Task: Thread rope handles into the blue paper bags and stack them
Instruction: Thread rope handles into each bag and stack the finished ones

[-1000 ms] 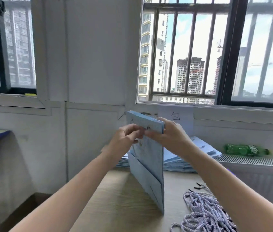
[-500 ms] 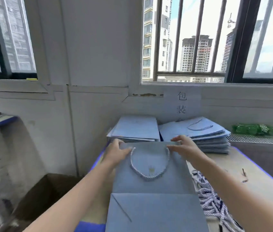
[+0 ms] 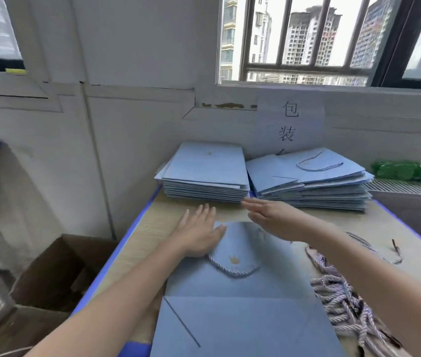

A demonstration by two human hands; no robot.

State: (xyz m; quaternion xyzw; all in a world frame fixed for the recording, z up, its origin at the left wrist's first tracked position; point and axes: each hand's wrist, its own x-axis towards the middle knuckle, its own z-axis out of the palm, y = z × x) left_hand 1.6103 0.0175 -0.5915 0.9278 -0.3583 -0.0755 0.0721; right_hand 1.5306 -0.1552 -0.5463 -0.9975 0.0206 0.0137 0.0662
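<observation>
- A green plastic bottle lies on its side at three o'clock, on a white grille ledge.
- A paper sign with handwritten characters hangs on the wall at twelve o'clock.
- An open cardboard box sits on the floor at eight o'clock, beside the surface.

White wall sign reads "包装".

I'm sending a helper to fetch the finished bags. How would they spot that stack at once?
Look under the barred window, below the paper sign on the wall. Two stacks of blue paper bags sit at the table's far edge. Take the right stack, nearest the green bottle: its top bag shows a rope handle, the left stack shows none.
</observation>
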